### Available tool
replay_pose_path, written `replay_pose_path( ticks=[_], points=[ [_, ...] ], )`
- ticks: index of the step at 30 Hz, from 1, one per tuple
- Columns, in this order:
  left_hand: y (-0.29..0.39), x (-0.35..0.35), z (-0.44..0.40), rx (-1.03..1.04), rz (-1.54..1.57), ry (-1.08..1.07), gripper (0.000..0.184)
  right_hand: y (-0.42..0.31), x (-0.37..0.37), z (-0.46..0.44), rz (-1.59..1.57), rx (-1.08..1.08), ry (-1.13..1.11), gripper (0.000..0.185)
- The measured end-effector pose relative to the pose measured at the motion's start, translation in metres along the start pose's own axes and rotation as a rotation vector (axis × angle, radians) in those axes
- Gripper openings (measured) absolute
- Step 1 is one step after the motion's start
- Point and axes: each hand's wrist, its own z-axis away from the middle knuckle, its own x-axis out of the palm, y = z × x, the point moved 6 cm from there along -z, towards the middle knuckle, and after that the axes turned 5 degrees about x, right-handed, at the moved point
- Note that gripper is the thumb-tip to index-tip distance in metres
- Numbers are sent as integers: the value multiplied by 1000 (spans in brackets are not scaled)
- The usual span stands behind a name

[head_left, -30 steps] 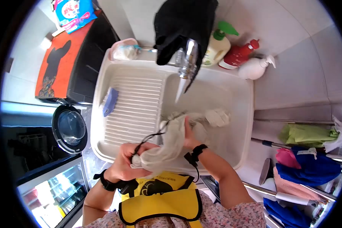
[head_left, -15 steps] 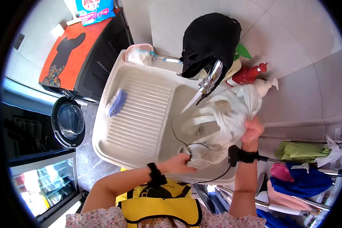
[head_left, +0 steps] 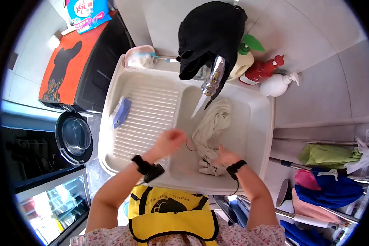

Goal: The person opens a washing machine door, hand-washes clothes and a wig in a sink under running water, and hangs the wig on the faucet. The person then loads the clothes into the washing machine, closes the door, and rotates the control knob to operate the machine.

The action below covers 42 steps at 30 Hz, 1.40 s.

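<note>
Letting the long, crumpled off-white cloth (head_left: pixel 212 123) lie lengthwise in the deep white basin (head_left: pixel 250 115) right of the frame's centre, no longer holding it bunched up toward the upper right as half a second ago. Bringing the right hand (head_left: pixel 227 158) down from there to the cloth's lower end, touching it below and right of the frame's centre, pointing the thumb up the frame and spreading the fingers partly. Not being able to tell pinching from merely pressing. Moving the left hand (head_left: pixel 170 143) leftward off the cloth and holding it in the air near mid-frame, over the right edge of the pale ridged washboard (head_left: pixel 145 110). Curling the left fingers in a blur, close to a thin dark cord (head_left: pixel 188 146) beside the cloth; not being able to tell holding from hovering. Probably shifting, by this, from two-handed handling to handling with the right alone. Reaching the left forearm up from the lower left, wearing a black wrist strap (head_left: pixel 140 162); slanting the right forearm in from the lower right, angling that hand inward beyond a second black strap (head_left: pixel 236 166).
</note>
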Motion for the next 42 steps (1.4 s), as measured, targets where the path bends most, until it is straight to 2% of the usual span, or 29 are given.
replay_pose_path(
  ticks=[1, 3, 4, 7, 10, 11, 14, 16, 18, 21, 24, 27, 30, 33, 36, 39, 41, 42],
  points=[
    [10, -20, -11, -19, 74, 100, 32, 2, -2, -8, 31, 28, 114, 83],
    [61, -42, -20, 131, 107, 360, 42, -20, -21, -17, -87, 131, 188, 84],
    [75, -44, -27, 155, 137, 364, 42, -34, -24, -20, -146, 181, 222, 84],
    [101, -46, -52, 233, 218, 370, 39, -75, 63, -51, 87, -191, 343, 86],
    [101, -43, -73, 284, 276, 349, 30, -54, 61, -57, 84, -138, 67, 84],
    [99, -43, -80, 296, 287, 333, 27, -29, 60, -67, 5, -52, 214, 77],
    [111, -41, -88, 347, 290, 367, 18, -16, 53, -63, -85, 207, 231, 72],
    [118, -42, -97, 416, 337, 384, 17, -43, 61, -59, 152, 55, 246, 74],
    [126, -37, -100, 432, 323, 368, 15, -63, 56, -39, 143, -197, 94, 76],
    [135, -33, -97, 416, 236, 355, 20, 8, 56, -88, -157, 36, 368, 78],
    [118, -44, -93, 393, 244, 440, 23, -38, 35, -56, 63, 98, 76, 80],
    [114, -43, -84, 386, 253, 365, 25, -49, 51, -55, -13, -67, 89, 83],
    [110, -43, -85, 376, 241, 437, 22, -20, 37, -65, -24, 186, 359, 83],
    [93, -47, -111, 378, 331, 422, 17, -42, 62, -74, 82, -27, 170, 84],
    [103, -62, -127, 628, -42, 427, 14, -64, 64, -59, 69, -218, 80, 85],
    [120, -53, -113, 801, -13, 426, 14, -29, 59, -73, -17, 12, 261, 81],
    [117, -57, -114, 793, -173, 387, 15, -56, 73, -55, 193, -16, 189, 77],
    [83, -58, -129, 400, 377, 413, 15, -66, 79, -49, 302, -34, 160, 75]
  ],
)
